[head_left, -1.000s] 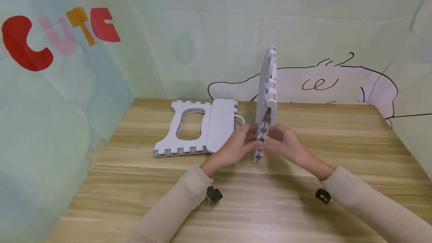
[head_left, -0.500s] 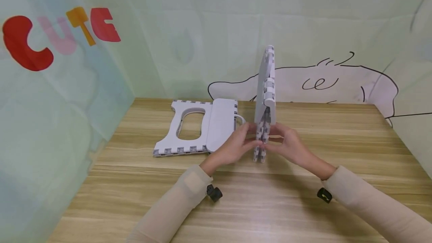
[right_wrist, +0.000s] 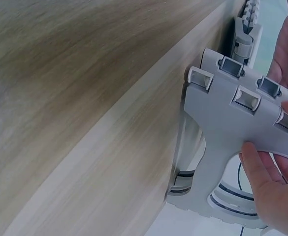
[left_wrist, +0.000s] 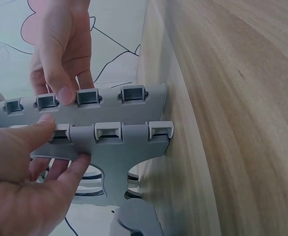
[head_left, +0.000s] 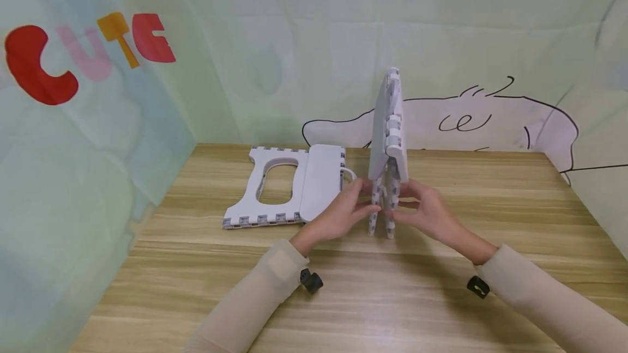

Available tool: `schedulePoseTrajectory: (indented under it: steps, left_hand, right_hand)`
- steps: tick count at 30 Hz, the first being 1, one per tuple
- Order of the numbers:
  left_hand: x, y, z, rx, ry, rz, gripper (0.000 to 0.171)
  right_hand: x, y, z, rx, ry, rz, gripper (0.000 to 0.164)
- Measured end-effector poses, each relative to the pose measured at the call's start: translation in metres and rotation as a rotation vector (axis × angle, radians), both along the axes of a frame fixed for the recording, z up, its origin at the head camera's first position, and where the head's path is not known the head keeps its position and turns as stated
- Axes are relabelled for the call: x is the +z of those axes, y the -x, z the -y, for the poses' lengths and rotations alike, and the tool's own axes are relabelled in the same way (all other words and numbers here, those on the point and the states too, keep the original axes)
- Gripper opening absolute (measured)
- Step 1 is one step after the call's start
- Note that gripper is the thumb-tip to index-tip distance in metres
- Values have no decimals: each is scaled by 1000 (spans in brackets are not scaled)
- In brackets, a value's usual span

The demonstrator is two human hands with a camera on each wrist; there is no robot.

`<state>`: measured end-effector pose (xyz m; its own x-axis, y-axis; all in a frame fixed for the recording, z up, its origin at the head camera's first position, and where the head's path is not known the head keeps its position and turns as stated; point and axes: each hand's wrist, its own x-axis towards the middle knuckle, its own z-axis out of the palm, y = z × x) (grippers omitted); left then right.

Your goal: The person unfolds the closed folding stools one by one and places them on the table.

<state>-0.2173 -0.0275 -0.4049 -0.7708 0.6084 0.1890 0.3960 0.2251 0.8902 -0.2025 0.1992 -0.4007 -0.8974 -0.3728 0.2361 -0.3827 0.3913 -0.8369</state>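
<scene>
A white folding step stool stands upright on the wooden table, its two leg panels slightly spread at the bottom. My left hand grips the left panel by its near edge, thumb in front. On the opposite side my right hand pinches the right panel. In the left wrist view, the left fingers pass into the cut-out of the near grey-white panel. Fingers of the right hand likewise curl at the opening of the other panel in the right wrist view.
Flat on the table, left of the upright stool, lies a second folded white stool with an oval opening and a carry handle. Behind the table hangs a printed cloth backdrop.
The upright stool's leg panels have moved from nearly together to a visible gap. My right hand has shifted rightward with its panel; the left hand has stayed almost in place.
</scene>
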Motion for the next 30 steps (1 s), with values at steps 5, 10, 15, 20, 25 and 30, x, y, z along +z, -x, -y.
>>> schedulePoseTrajectory:
  steps: [5,10,15,20,25,30]
  left_hand:
    - [-1,-1,0,-5,-15,0,41]
    - [-1,-1,-2,-14,-21,3,41]
    - [-1,-1,-2,-15,-27,1,43]
    - [-2,-1,-3,-10,-24,6,43]
    - [-1,-2,-4,-3,-15,10,42]
    - [0,-2,-4,-6,-2,2,41]
  right_hand:
    - [1,-3,-6,-10,-14,-2,59]
    - [3,-5,-12,-12,-18,0,59]
    - [6,-6,-18,-12,-26,11,58]
    - [6,-8,-23,-7,-32,14,60]
    - [5,-7,-28,-5,-46,0,58]
    - [8,-8,-32,1,-56,-9,58]
